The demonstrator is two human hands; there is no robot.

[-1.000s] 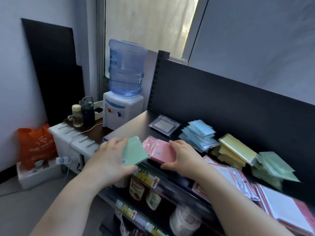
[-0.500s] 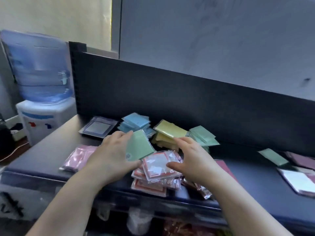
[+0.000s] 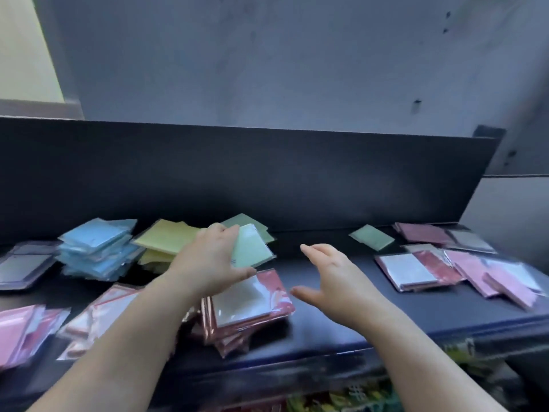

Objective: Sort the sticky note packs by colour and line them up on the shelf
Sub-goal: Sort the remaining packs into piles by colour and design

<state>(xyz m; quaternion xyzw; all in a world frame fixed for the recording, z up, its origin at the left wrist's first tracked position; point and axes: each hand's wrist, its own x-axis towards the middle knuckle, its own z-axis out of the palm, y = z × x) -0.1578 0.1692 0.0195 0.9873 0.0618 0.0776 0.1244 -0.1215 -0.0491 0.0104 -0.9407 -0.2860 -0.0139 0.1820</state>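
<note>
Green pack [image 3: 252,249] held in left hand [image 3: 208,263], fingers curled on its edges, just in front of the green stack [image 3: 249,224] at the back of the shelf [image 3: 430,307]. Right hand [image 3: 332,278] spread wide, empty, hovering right of that stack. Step looks like collecting greens. Next move, my read: set this pack square on the stack, then grab the loose green pack [image 3: 371,237] well right of it.
</note>
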